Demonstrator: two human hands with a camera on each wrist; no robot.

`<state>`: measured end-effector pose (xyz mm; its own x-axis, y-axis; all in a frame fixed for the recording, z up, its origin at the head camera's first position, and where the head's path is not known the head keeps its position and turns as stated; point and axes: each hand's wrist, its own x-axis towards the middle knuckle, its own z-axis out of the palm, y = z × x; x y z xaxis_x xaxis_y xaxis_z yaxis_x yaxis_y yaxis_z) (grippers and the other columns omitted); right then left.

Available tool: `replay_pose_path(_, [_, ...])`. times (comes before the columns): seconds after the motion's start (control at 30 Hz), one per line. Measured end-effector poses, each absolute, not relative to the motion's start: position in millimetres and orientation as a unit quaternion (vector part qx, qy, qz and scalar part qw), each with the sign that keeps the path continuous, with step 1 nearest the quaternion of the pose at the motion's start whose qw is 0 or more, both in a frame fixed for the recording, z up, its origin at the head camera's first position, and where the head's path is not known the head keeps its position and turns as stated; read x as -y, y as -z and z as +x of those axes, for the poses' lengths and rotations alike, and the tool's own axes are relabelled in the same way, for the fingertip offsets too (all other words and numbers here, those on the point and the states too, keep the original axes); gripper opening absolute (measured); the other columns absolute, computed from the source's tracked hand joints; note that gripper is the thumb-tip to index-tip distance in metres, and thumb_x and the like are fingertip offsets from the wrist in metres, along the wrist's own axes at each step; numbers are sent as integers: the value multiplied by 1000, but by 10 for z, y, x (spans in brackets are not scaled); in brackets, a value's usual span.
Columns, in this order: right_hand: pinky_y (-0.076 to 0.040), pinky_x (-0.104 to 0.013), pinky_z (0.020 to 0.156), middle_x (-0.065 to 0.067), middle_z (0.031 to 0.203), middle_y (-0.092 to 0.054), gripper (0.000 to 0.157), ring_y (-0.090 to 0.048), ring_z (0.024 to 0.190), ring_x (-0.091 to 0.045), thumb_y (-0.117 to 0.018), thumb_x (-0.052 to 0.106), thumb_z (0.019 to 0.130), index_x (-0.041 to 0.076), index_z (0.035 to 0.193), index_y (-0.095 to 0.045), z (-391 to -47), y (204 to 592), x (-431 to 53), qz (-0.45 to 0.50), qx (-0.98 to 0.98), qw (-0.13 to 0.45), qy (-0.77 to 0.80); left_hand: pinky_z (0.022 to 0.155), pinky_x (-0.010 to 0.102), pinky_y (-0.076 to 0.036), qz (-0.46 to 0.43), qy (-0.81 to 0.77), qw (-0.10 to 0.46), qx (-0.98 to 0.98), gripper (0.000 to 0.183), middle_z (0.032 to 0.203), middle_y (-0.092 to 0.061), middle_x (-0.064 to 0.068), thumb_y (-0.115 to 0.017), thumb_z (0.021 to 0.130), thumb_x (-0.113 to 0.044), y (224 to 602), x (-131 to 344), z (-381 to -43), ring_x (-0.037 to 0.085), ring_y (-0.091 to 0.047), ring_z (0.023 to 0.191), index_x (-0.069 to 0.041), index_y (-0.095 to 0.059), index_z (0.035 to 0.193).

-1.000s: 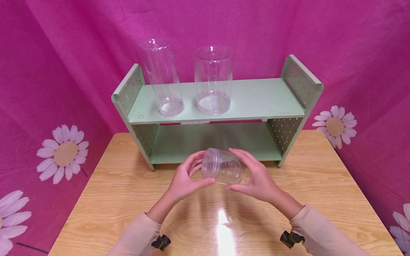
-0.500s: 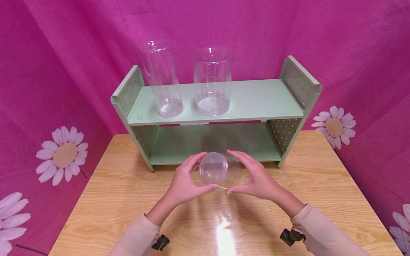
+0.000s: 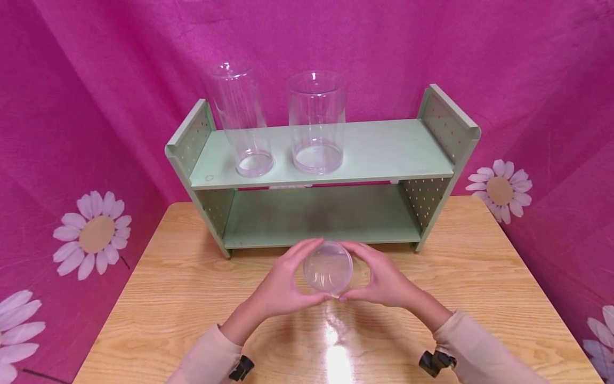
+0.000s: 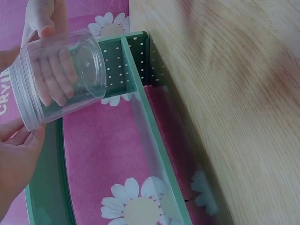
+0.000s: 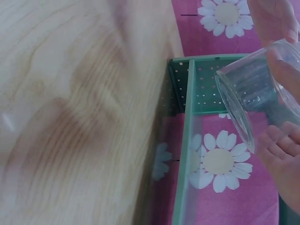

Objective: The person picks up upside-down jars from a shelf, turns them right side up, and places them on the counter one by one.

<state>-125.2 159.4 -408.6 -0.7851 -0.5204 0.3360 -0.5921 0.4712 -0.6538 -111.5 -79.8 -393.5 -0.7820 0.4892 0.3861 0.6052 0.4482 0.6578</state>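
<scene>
Left hand (image 3: 285,285) and right hand (image 3: 386,280) both wrapped around one clear jar (image 3: 328,268), thumbs on the person's side, fingertips on the far side. Firm two-sided grasp by the look of it; exact contact on the right was hard to read through the transparent wall. Jar sat between the palms, held up off the table (image 3: 182,298) below the grip.

Long axis: slanted, not plumb. Ridged end pointed up and back at the head camera, so from there I got mostly a round disc; opposite end aimed down and away. Couldn't tell if the ridged end was a lid or a rim. In the right wrist view the upper end was partly covered by fingers and cut by the frame.

Writing: white letters (image 4: 3,96), looked like "CRYI", past the ridged end in the left wrist view. Frame edge chopped the rest; couldn't tell what they were on.

Behind the grip: green shelf unit (image 3: 393,149), perforated sides. On its upper board, a narrow clear cylinder (image 3: 244,122) beyond and left of the grip, a wider clear cylinder (image 3: 316,122) about straight beyond. Upper rims faint against the magenta curtain (image 3: 144,53), printed with daisies (image 3: 500,190), some cropped.
</scene>
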Motion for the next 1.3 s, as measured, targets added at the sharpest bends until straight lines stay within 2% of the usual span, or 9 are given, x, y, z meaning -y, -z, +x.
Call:
replay_pose_path(0.23, [-52, -44, 103, -5, 135, -62, 92, -60, 122, -24, -94, 26, 60, 11, 139, -51, -1231, 4192, -1589, 321, 850, 70, -413, 110, 51, -45, -303, 423, 51, 852, 91, 150, -48, 7, -88, 69, -29, 3986, 848, -1118, 28, -47, 139, -14, -43, 147])
replay_pose_path(0.47, [-52, -46, 103, -9, 131, -63, 88, -60, 120, -23, -94, 23, 60, 7, 136, -53, -1200, 4332, -1750, 267, 857, 51, -438, 111, 54, -43, -231, 438, 73, 866, 82, 149, -49, 5, -85, 75, -29, 4067, 1102, -1181, 28, -46, 140, -20, -45, 146])
replay_pose_path(0.7, [-50, -21, 103, -13, 127, -65, 86, -62, 117, -23, -94, 18, 59, 2, 133, -54, -1197, 4486, -1910, 236, 866, 69, -434, 110, 55, -42, -114, 453, 155, 870, 74, 140, -56, 13, -85, 75, -23, 4190, 1468, -1312, 35, -50, 133, -9, -51, 138])
replay_pose_path(0.87, [-54, -35, 100, -15, 122, -67, 82, -64, 114, -21, -94, 17, 60, 1, 131, -56, -1183, 4580, -2014, 223, 871, 90, -429, 110, 50, -41, -32, 466, 222, 856, 64, 132, -59, 20, -83, 76, -16, 4240, 1693, -1408, 38, -51, 127, 0, -55, 131])
replay_pose_path(0.97, [-54, -29, 99, -18, 121, -68, 82, -63, 114, -13, -94, 16, 59, -1, 130, -56, -1156, 4625, -2075, 217, 872, 97, -429, 109, 49, -40, 3, 475, 253, 843, 58, 129, -60, 22, -80, 79, -14, 4243, 1798, -1458, 38, -52, 124, 4, -56, 128])
replay_pose_path(1.1, [-54, -35, 99, -22, 124, -66, 85, -64, 117, -24, -94, 15, 58, -4, 131, -55, -1116, 4661, -2148, 195, 879, 90, -425, 111, 49, -40, 42, 494, 275, 824, 51, 128, -59, 24, -76, 83, -13, 4212, 1901, -1510, 37, -53, 124, 5, -55, 127])
replay_pose_path(1.17, [-51, -48, 97, -24, 125, -65, 86, -63, 116, -38, -94, 16, 58, -5, 132, -54, -1106, 4675, -2183, 183, 884, 88, -420, 112, 49, -40, 58, 504, 285, 813, 49, 127, -59, 23, -74, 85, -13, 4184, 1934, -1533, 36, -53, 124, 6, -55, 127])
replay_pose_path(1.23, [-51, -48, 97, -25, 125, -65, 87, -62, 117, -40, -94, 15, 58, -6, 132, -54, -1100, 4683, -2219, 174, 887, 87, -418, 112, 46, -42, 73, 509, 299, 803, 47, 126, -60, 23, -72, 87, -13, 4162, 1959, -1558, 34, -54, 122, 6, -55, 126])
replay_pose_path(1.3, [-51, -47, 96, -25, 124, -65, 86, -62, 116, -41, -94, 15, 57, -6, 131, -55, -1102, 4691, -2248, 170, 889, 93, -416, 110, 37, -44, 88, 515, 320, 791, 44, 123, -61, 23, -72, 87, -12, 4143, 1981, -1593, 30, -56, 119, 7, -56, 124])
